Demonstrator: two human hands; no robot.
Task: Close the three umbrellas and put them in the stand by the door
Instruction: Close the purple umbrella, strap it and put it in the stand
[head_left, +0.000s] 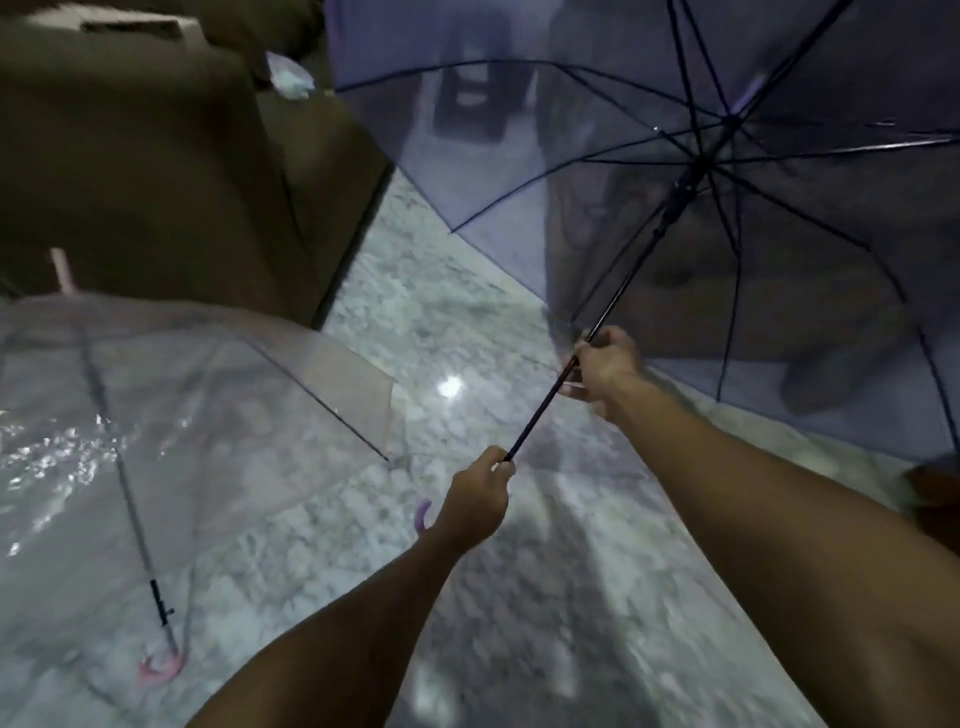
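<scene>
The blue umbrella (597, 171) is open and held up in the air at upper right, its see-through canopy facing away from the person and filling that corner. Its black shaft (613, 301) is the long axis: it runs on a slant from the lower left, near the middle of the view, up and right to the hub where the ribs meet.

The left hand (475, 501) is clamped around the bottom end of the shaft, with the curved purple handle (423, 514) sticking out below the fist. The right hand (605, 371) is closed on the shaft higher up, well apart from the left.

A clear umbrella (197, 395) lies open on the speckled floor (452, 301) at left, its shaft pointing toward the person and ending in a pink hooked handle (161, 662). A brown sofa (145, 156) stands behind it.
</scene>
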